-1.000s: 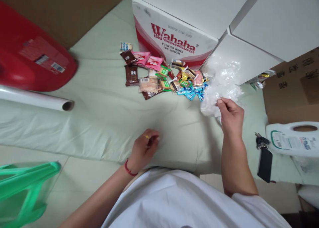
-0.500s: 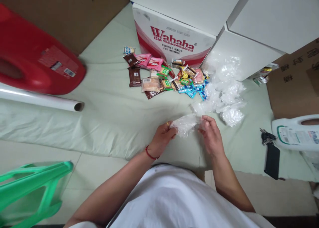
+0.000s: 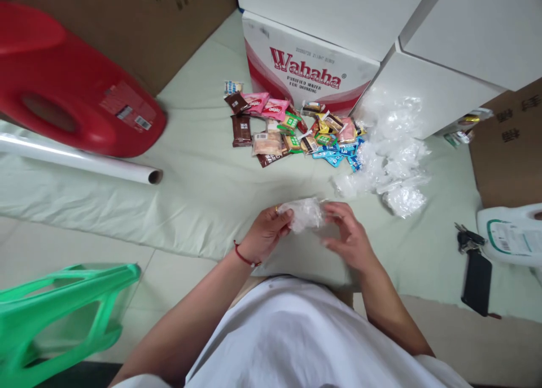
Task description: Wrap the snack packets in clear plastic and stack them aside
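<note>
Crumpled in front of me is a clear plastic bag. My left hand pinches its left end between thumb and fingers. At the bag's right end my right hand has its fingers apart, the fingertips close to the plastic; whether they touch it I cannot tell. A pile of clear plastic bags lies beyond my right hand on the pale green sheet. Left of that pile are several wrapped snacks, among them pink packets, brown packets and blue packets.
Behind the snacks stands a Wahaha water carton under white boxes. A red jug and a white roll lie at left, above a green stool. At right are keys, a black phone and a white jug.
The bag has gone left with my left hand and is bunched smaller. My right hand's fingers have spread from their grip near the bag's right end. The view has shifted slightly left.
</note>
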Available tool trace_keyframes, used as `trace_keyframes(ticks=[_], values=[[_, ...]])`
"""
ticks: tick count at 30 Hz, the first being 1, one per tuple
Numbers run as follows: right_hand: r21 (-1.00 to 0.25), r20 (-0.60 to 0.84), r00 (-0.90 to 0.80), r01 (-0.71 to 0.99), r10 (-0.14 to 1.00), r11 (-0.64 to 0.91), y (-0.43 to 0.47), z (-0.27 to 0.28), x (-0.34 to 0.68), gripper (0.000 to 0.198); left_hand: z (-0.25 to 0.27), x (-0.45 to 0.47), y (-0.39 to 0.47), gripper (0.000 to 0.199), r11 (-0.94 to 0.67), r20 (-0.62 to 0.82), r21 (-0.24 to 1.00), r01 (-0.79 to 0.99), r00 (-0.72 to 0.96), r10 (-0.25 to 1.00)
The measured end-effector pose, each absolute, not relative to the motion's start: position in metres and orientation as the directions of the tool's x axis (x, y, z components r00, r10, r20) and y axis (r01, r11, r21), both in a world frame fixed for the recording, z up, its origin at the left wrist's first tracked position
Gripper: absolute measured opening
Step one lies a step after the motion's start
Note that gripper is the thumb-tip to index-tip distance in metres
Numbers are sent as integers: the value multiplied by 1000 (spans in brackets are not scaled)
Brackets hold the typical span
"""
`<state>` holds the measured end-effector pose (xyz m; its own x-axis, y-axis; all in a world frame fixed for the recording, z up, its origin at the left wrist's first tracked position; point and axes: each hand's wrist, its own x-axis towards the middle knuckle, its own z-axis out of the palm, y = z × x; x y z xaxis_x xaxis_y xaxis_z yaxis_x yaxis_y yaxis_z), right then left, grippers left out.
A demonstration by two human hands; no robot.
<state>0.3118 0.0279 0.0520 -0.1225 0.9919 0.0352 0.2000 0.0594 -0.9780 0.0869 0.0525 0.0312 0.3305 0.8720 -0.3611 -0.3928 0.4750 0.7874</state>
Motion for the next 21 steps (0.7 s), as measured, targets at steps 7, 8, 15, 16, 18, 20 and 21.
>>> trace_keyframes(ticks=[7,8,15,16,18,20,21], values=[[-984,-170,-212,87,962,-154,35,47,292,29,28,99,50,66,546,-415,795,-263,419,807],[-976,-218,-250,56,944,-210,36,48,294,32,28,98,50,66,557,-423,793,-248,434,795],[-959,-271,-74,107,960,-263,42,51,308,40,30,76,56,62,604,-442,788,-123,569,694],[-967,-217,-8,139,976,-214,43,51,311,37,31,72,57,60,603,-445,794,-78,600,664],[-972,-99,84,205,992,-114,45,51,316,32,32,63,60,55,585,-447,811,-7,637,628],[-972,-57,128,221,990,-85,46,51,321,30,32,55,63,50,560,-435,828,8,640,634],[-974,-84,149,197,985,-113,47,52,322,30,32,53,65,47,551,-425,834,-15,620,660]])
